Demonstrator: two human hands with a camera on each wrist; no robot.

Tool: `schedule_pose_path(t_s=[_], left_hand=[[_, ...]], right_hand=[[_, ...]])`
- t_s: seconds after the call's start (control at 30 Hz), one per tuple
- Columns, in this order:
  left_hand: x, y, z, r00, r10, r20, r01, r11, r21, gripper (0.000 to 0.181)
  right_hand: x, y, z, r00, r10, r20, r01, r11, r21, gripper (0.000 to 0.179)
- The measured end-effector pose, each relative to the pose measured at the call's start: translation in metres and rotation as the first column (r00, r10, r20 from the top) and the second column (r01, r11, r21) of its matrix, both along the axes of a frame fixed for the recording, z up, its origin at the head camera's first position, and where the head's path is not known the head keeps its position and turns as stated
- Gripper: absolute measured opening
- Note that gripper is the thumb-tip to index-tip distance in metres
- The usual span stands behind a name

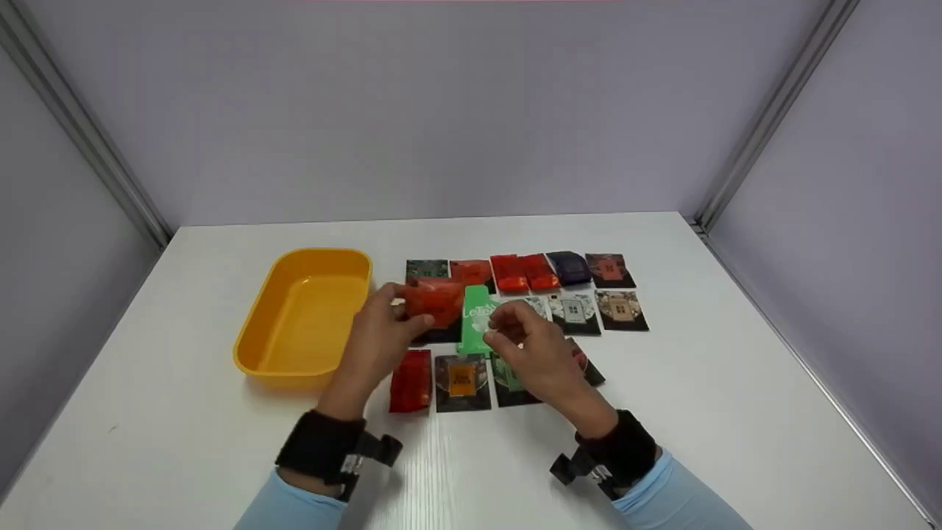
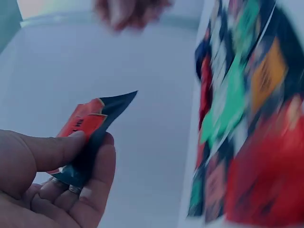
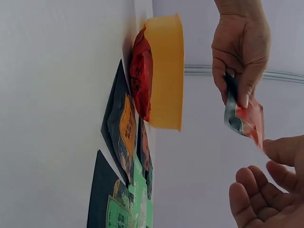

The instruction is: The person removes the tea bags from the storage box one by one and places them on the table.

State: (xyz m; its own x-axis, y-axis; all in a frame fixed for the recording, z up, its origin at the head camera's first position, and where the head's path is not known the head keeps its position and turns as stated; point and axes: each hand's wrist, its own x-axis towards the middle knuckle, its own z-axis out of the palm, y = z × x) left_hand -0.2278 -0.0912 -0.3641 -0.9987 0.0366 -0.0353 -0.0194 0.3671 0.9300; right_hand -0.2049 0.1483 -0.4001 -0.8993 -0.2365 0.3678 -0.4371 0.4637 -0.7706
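Note:
My left hand (image 1: 379, 335) pinches a red and dark sachet (image 2: 90, 128) between thumb and fingers, lifted above the table. One dark corner of the sachet sticks out free in the left wrist view. Facing it is my right hand (image 1: 537, 353), its fingers loosely bent and holding nothing. In the right wrist view, the right thumb is close to the sachet's lower tip; whether they touch I cannot tell. Under the hands lie rows of flat sachets, among them a green packet (image 1: 476, 316), an orange-labelled sachet (image 1: 462, 380) and a red packet (image 1: 411, 381).
A yellow basin (image 1: 250, 331) stands left of the rows on the white table (image 1: 169, 442). At the back are more red packets (image 1: 508, 274), a dark blue packet (image 1: 569, 268) and a red-labelled sachet (image 1: 610, 270). Pale panels enclose the table behind and at both sides.

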Motion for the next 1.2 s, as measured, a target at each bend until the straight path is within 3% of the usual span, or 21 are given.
schedule_pose_path(t_s=[0.1,0.27,0.33,0.43,0.5,0.63,0.7,0.77,0.93,1.13,1.2], left_hand=[[0.01,0.021,-0.012,0.999,-0.041,-0.018,0.042,0.997,0.064,0.048],[0.019,0.043,-0.027,0.988,-0.155,0.018,0.152,0.982,0.111,0.048],[0.021,0.048,-0.032,0.982,-0.186,0.025,0.183,0.981,0.068,0.047],[0.025,0.053,-0.039,0.975,-0.22,0.004,0.22,0.973,-0.065,0.046],[0.028,0.057,-0.042,0.968,-0.249,-0.038,0.237,0.951,-0.2,0.042],[0.033,0.064,-0.047,0.927,-0.347,-0.141,0.267,0.876,-0.402,0.033],[0.035,0.066,-0.048,0.907,-0.384,-0.176,0.269,0.846,-0.461,0.029],[0.037,0.066,-0.049,0.901,-0.394,-0.18,0.265,0.83,-0.49,0.027],[0.037,0.058,-0.048,0.895,-0.389,-0.22,0.227,0.82,-0.526,0.024],[0.038,0.048,-0.048,0.893,-0.374,-0.249,0.208,0.836,-0.508,0.022],[0.04,0.043,-0.048,0.895,-0.373,-0.245,0.205,0.831,-0.518,0.021]], right_hand=[[0.001,-0.002,-0.002,1.0,0.021,0.002,-0.021,1.0,-0.02,0.028],[-0.001,0.001,-0.006,0.999,0.022,0.028,-0.02,0.996,-0.084,0.022],[-0.003,0.008,-0.009,0.998,0.014,0.057,-0.007,0.993,-0.12,0.019],[-0.006,0.027,-0.013,0.995,-0.027,0.095,0.039,0.99,-0.135,0.017],[-0.008,0.048,-0.012,0.99,-0.073,0.121,0.084,0.993,-0.086,0.015],[-0.015,0.101,-0.008,0.973,-0.184,0.141,0.173,0.982,0.081,0.01],[-0.019,0.127,-0.005,0.961,-0.235,0.146,0.213,0.965,0.155,0.009],[-0.022,0.149,-0.004,0.948,-0.273,0.164,0.238,0.949,0.205,0.009],[-0.028,0.177,-0.013,0.922,-0.301,0.244,0.224,0.928,0.298,0.009],[-0.034,0.182,-0.032,0.906,-0.302,0.297,0.177,0.907,0.382,0.011],[-0.034,0.181,-0.035,0.906,-0.31,0.287,0.171,0.891,0.421,0.01]])
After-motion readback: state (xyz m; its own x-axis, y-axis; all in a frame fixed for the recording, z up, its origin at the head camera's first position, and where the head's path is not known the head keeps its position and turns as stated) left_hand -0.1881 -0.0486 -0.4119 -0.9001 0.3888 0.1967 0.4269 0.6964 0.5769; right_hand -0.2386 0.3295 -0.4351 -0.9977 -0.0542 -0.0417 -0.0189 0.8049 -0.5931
